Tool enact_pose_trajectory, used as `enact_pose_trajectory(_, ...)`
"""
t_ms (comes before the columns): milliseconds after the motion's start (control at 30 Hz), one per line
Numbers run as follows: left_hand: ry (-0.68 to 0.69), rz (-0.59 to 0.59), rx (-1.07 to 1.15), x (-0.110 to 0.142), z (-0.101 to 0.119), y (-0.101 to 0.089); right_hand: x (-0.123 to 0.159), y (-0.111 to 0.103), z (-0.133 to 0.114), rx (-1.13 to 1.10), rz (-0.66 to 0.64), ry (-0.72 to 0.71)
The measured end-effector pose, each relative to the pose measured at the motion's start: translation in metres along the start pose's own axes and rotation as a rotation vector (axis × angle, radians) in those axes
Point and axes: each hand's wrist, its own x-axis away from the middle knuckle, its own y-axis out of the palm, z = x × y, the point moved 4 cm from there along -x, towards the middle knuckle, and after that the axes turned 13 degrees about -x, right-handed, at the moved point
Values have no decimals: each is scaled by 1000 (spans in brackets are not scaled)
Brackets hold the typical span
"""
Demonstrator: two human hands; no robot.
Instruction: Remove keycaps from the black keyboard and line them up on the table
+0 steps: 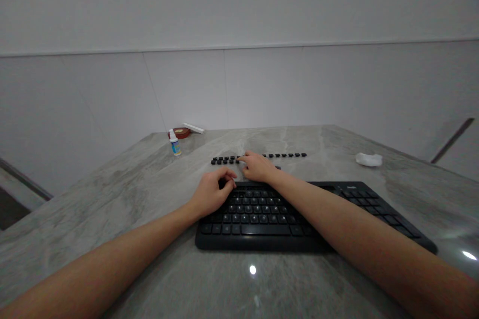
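A black keyboard [267, 244] lies on the grey stone-patterned table, with the top-left key row partly bare. My left hand [211, 192] rests at its upper-left corner. The fingers curl loosely, thumb and fingertips a little apart, and nothing shows between them. Beyond the keyboard, loose black keycaps [225, 161] stand in two rows. My right hand [258, 166] reaches across the keyboard to these rows. Its index fingertip is at a keycap near the middle, and the thumb sits lower, apart from it. The hand hides some keycaps, and the right forearm covers part of the keyboard.
At the back left stands a small white-capped bottle [174, 143] with a blue and yellow label. Behind it lie a reddish-brown round object [182, 132] and a white flat strip [193, 128]. A crumpled white item [368, 160] lies at the right. A pale wall [262, 87] rises behind the table.
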Motion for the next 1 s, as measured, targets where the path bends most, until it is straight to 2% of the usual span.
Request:
enact_pose_trajectory(267,6,-4,15,0,0,1,-2,1,-2,-1,-39,-40)
enact_pose_trajectory(1000,10,-3,3,0,-1,0,-5,5,1,-20,-29,-53)
